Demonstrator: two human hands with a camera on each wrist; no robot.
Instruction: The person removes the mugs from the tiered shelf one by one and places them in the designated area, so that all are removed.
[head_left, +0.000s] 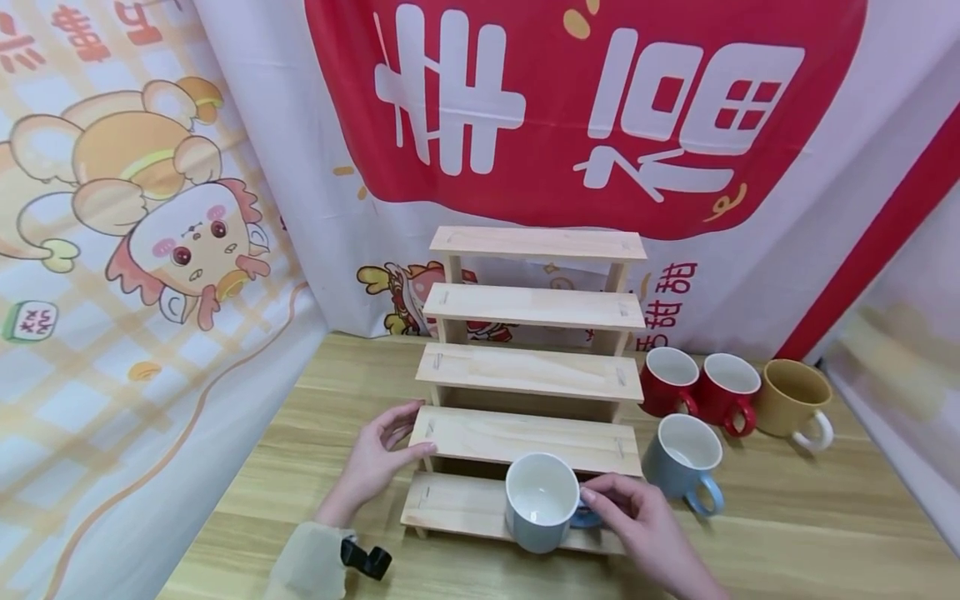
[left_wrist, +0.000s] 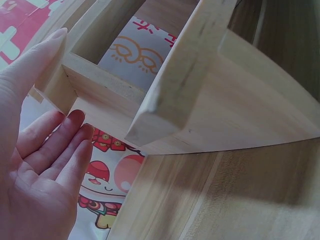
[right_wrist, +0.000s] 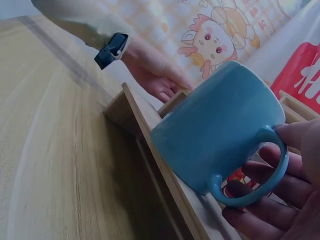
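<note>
A stepped wooden rack [head_left: 525, 369] with several shelves stands on the table. My left hand [head_left: 382, 450] holds the left end of its second-lowest shelf, thumb on top and fingers at the side; in the left wrist view that hand [left_wrist: 50, 155] curls loosely around the shelf end. A light-blue mug [head_left: 542, 504] with a white inside is upright at the lowest shelf, by its front edge. My right hand [head_left: 637, 517] grips the mug's blue handle [right_wrist: 280, 170] between thumb and fingers. Whether the mug's full weight rests on the shelf I cannot tell.
Right of the rack stand another light-blue mug [head_left: 684, 458], two red mugs [head_left: 667, 392] and a tan mug [head_left: 791, 400] with a white handle. Printed cloth [head_left: 525, 108] hangs behind and along both sides. The wooden tabletop [head_left: 787, 542] extends in front.
</note>
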